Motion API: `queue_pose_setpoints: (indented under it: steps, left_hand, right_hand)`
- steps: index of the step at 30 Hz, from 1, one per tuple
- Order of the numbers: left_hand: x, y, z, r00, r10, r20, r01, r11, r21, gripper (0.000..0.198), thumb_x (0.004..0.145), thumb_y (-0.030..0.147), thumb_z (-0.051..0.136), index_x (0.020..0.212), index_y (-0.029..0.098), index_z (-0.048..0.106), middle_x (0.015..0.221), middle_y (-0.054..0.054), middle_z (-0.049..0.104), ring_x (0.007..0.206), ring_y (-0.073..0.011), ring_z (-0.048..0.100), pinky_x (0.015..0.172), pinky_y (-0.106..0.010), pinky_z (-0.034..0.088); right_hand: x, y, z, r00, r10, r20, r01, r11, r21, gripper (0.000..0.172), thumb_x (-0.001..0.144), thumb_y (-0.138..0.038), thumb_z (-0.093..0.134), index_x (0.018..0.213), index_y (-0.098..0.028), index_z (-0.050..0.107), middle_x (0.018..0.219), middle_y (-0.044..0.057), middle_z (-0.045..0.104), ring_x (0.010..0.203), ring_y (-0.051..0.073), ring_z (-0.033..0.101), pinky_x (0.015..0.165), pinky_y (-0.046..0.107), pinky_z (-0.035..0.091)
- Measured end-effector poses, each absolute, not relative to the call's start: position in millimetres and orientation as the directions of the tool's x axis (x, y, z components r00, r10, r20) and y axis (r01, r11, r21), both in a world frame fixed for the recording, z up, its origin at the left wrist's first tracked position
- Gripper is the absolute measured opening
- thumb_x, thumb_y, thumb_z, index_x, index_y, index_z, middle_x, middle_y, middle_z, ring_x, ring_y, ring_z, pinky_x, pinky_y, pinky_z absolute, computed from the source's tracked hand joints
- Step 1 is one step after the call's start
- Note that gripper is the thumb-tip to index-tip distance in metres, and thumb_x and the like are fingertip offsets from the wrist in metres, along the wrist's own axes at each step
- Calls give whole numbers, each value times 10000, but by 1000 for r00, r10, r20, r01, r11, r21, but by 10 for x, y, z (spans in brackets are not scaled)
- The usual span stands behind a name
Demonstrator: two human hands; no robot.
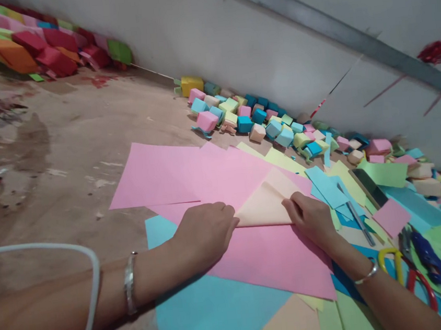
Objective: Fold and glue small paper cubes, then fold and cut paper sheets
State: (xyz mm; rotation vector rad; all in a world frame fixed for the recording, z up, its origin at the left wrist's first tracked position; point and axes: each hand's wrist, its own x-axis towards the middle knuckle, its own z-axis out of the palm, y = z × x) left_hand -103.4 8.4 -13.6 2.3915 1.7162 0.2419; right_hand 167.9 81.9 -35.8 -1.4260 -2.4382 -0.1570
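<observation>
Left hand (206, 234), mid-frame: pinching left corner of peach paper (264, 205). Paper right of centre, folded; likely light, soft, easily creased; best held at fold's 2 ends. Right hand (313, 218), right of centre: pinching right side.

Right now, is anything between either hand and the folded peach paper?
Nothing visible. The left hand is at the left corner of the folded peach paper, and the right hand is at its right end. The pink paper lies beneath. The white cable crosses the left forearm, clear of the fold.
</observation>
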Motion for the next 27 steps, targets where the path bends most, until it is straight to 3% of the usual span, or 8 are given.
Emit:
queue_pose_setpoints:
  steps: [8, 14, 27]
  left_hand:
    - [-1015, 102, -131, 327, 945, 1, 925, -320, 206, 220, 903, 212, 411, 714, 196, 523, 697, -64, 630, 606, -216, 575, 506, -339, 252]
    - [-1041, 102, -116, 323, 946, 1, 915, -312, 256, 190, 876, 211, 426, 697, 209, 487, 686, -52, 608, 581, -215, 546, 504, -335, 219]
    - [-1044, 106, -52, 353, 934, -59, 905, -324, 277, 175, 870, 162, 442, 712, 183, 513, 699, -47, 590, 585, -180, 508, 515, -315, 167]
  right_hand:
    - [1650, 842, -355, -412, 863, 292, 872, 467, -149, 365, 954, -414, 461, 651, -211, 466, 529, -25, 460, 510, 127, 449, 534, 265, 237]
    - [1626, 857, -350, -379, 886, 268, 875, 437, -207, 355, 931, -427, 492, 652, -212, 450, 530, -37, 452, 500, 117, 419, 532, 253, 244]
    - [1615, 874, -338, -394, 882, 258, 867, 450, -215, 367, 930, -419, 492, 637, -204, 441, 529, -44, 424, 509, 102, 426, 537, 244, 238]
